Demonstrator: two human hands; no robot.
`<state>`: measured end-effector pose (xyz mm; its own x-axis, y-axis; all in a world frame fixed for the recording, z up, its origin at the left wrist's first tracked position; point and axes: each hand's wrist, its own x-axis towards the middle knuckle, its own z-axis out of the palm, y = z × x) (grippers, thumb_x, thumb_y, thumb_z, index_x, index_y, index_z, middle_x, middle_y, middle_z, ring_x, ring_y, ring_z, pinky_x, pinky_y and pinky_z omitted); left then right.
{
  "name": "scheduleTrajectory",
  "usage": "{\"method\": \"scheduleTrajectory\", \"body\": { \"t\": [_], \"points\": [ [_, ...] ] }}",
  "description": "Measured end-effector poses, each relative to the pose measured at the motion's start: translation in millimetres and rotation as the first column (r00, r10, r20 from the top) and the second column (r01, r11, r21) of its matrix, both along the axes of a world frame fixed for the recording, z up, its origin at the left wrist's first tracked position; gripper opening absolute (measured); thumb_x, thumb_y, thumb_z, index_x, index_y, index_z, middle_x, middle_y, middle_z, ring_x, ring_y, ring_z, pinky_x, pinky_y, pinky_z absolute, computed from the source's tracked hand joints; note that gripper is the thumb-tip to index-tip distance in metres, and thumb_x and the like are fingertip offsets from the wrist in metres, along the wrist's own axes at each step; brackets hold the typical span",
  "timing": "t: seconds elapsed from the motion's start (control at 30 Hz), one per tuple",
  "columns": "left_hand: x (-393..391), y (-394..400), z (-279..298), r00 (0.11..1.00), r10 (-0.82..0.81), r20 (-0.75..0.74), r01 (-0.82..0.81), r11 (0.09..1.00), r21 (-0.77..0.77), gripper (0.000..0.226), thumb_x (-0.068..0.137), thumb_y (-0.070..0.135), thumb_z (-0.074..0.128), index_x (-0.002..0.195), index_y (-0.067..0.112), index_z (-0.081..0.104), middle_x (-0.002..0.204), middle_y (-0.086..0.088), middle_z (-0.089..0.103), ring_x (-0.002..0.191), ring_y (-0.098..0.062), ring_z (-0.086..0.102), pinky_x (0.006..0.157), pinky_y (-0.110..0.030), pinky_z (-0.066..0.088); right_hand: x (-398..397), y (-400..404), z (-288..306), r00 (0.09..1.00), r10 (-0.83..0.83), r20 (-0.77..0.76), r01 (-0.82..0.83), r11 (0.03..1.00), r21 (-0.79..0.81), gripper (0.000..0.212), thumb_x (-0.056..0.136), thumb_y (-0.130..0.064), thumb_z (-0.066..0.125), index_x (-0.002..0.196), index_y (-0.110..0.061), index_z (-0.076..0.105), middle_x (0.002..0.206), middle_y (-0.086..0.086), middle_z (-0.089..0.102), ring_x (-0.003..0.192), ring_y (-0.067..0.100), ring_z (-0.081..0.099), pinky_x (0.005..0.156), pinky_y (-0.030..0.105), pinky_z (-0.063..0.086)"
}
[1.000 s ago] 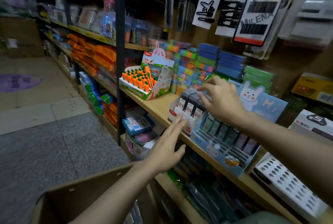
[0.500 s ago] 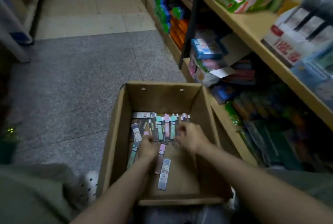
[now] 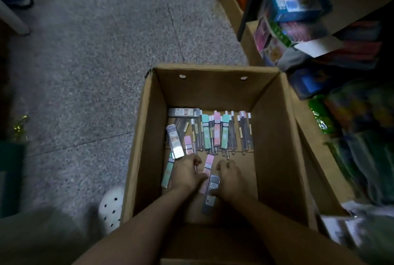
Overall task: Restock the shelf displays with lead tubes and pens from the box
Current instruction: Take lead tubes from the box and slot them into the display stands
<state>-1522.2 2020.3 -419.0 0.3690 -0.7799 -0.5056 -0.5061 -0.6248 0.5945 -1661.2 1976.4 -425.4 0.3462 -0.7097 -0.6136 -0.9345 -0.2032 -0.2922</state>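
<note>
**Both hands down in the box among the lead tubes**

Both arms reach into the open brown cardboard box [image 3: 275, 128] on the grey speckled floor [image 3: 89, 68]. The left hand [image 3: 187, 172] sits knuckles-up with fingers curled on the box bottom; a thin pen tip shows at its fingers, though whether it grips it cannot be told. The right hand [image 3: 229, 176] curls beside a pink flat lead tube [image 3: 208, 165] and a grey flat lead tube [image 3: 211, 194], touching the grey one; its hold is unclear. Farther in lies a row of pastel tubes and slim pens [image 3: 221, 134]. A white perforated clog [image 3: 112, 211] stands left of the box, stocked shelves [image 3: 309, 19] right.
</note>
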Motion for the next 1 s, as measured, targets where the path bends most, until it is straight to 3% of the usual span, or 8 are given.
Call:
{"method": "scheduleTrajectory", "body": {
  "t": [0.2, 0.4, 0.5, 0.6, 0.7, 0.77, 0.87, 1.0],
  "points": [
    [-10.6, -8.2, -10.9, 0.989, -0.062, 0.131, 0.063, 0.998, 0.0, 0.045, 0.066, 0.031, 0.086, 0.102, 0.021, 0.061, 0.1, 0.002, 0.067, 0.092, -0.02, 0.062, 0.079, -0.032, 0.052, -6.7, -22.3, -7.6, 0.994, -0.11, 0.024, 0.111, 0.993, -0.031, 0.052, 0.074, -0.029, 0.082, 0.117, -0.021, 0.054, 0.13, 0.003, 0.049, 0.117, 0.021, 0.049, 0.095, 0.033, 0.046],
    [-26.8, -18.0, -22.9, 0.995, 0.0, 0.097, -0.004, 0.999, 0.039, 0.047, 0.074, 0.036, 0.076, 0.114, 0.028, 0.052, 0.102, -0.004, 0.063, 0.094, -0.027, 0.062, 0.076, -0.033, 0.051, -9.3, -37.7, -3.1, 0.907, -0.367, 0.206, 0.37, 0.929, 0.024, 0.04, 0.085, -0.011, 0.072, 0.113, -0.022, 0.046, 0.109, -0.003, 0.062, 0.096, 0.015, 0.062, 0.073, 0.025, 0.052],
    [-27.8, -15.8, -26.9, 0.994, -0.013, 0.106, 0.013, 1.0, 0.005, 0.028, 0.081, 0.024, 0.071, 0.106, 0.024, 0.058, 0.1, -0.003, 0.066, 0.097, -0.026, 0.059, 0.08, -0.033, 0.05, -11.9, -42.1, 5.7, 0.853, -0.437, 0.286, 0.443, 0.895, 0.048, 0.032, 0.087, -0.004, 0.066, 0.11, -0.019, 0.05, 0.108, -0.003, 0.061, 0.1, 0.014, 0.061, 0.077, 0.023, 0.052],
    [-20.1, -14.0, -20.0, 0.992, -0.032, 0.119, 0.037, 0.999, -0.037, 0.011, 0.088, 0.019, 0.065, 0.098, 0.017, 0.064, 0.105, -0.004, 0.064, 0.098, -0.024, 0.057, 0.081, -0.029, 0.046, -15.0, -44.2, 19.4, 0.816, -0.459, 0.351, 0.465, 0.882, 0.073, 0.029, 0.088, -0.001, 0.064, 0.103, -0.022, 0.051, 0.102, -0.006, 0.059, 0.096, 0.012, 0.06, 0.068, 0.013, 0.044],
    [-6.4, -22.4, 4.4, 0.994, -0.087, 0.062, 0.095, 0.986, -0.14, 0.005, 0.091, 0.016, 0.061, 0.095, 0.015, 0.058, 0.1, -0.007, 0.059, 0.093, -0.024, 0.055, 0.073, -0.027, 0.037, -13.2, -49.0, 46.9, 0.79, -0.446, 0.421, 0.466, 0.883, 0.061, 0.034, 0.086, 0.0, 0.067, 0.107, -0.023, 0.052, 0.094, -0.006, 0.059, 0.078, 0.003, 0.057, 0.057, 0.005, 0.037],
    [3.9, -34.4, 33.6, 0.98, -0.197, -0.016, 0.191, 0.964, -0.185, 0.009, 0.093, 0.014, 0.059, 0.101, 0.011, 0.055, 0.101, -0.008, 0.062, 0.093, -0.025, 0.057, 0.079, -0.03, 0.043, -10.6, -53.8, 75.8, 0.791, -0.39, 0.472, 0.437, 0.899, 0.011, 0.035, 0.084, 0.002, 0.068, 0.111, -0.017, 0.055, 0.09, -0.002, 0.06, 0.069, 0.002, 0.054, 0.054, 0.005, 0.037],
    [18.3, -60.2, 92.5, 0.901, -0.432, -0.037, 0.409, 0.875, -0.258, 0.012, 0.093, 0.011, 0.059, 0.103, 0.012, 0.052, 0.093, -0.002, 0.057, 0.093, -0.025, 0.058, 0.073, -0.025, 0.039, -10.8, -61.7, 135.5, 0.791, -0.253, 0.557, 0.379, 0.917, -0.122, 0.036, 0.081, 0.004, 0.069, 0.112, -0.011, 0.06, 0.099, 0.007, 0.069, 0.08, 0.012, 0.059, 0.066, 0.007, 0.039],
    [22.3, -98.8, 194.2, 0.804, -0.594, 0.007, 0.554, 0.744, -0.374, 0.042, 0.092, 0.009, 0.061, 0.131, 0.012, 0.044, 0.116, -0.004, 0.061, 0.105, -0.018, 0.062, 0.086, -0.027, 0.049, -26.7, -70.6, 233.4, 0.824, -0.059, 0.564, 0.327, 0.862, -0.387, 0.036, 0.08, -0.009, 0.072, 0.113, -0.018, 0.06, 0.107, 0.003, 0.069, 0.097, 0.018, 0.064, 0.083, 0.024, 0.046]
  ]
}}
